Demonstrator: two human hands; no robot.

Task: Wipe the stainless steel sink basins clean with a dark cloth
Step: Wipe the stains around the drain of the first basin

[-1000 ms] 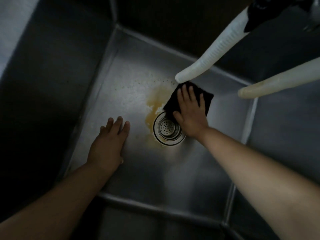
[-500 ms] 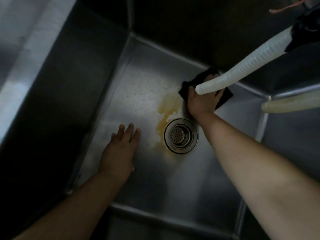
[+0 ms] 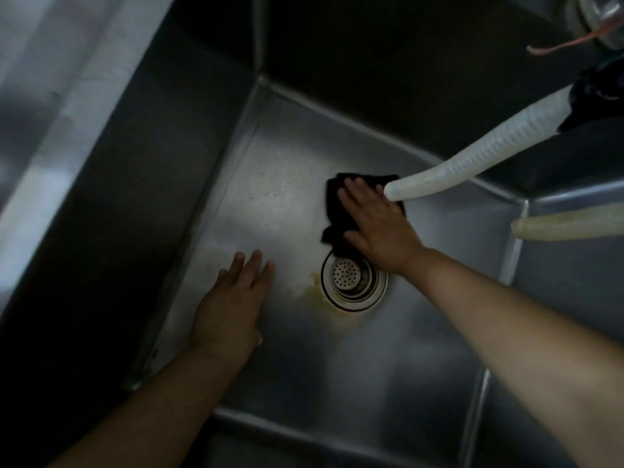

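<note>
Left hand (image 3: pixel 233 305) lies flat on the sink (image 3: pixel 277 204) floor near the left wall, fingers straight and close together, holding nothing. Yellowish stain (image 3: pixel 312 292) just left of the drain (image 3: pixel 353 282). Right hand (image 3: pixel 378 224) presses the cloth (image 3: pixel 332 211) flat just behind the drain, fingers straight, slightly spread. I judge the cloth soft, light and limp; palm pressure suits it. Steel looks slick. White hose (image 3: pixel 472 160) hangs over my fingertips, a second hose (image 3: pixel 567 224) to the right, crowding the back corner.
</note>
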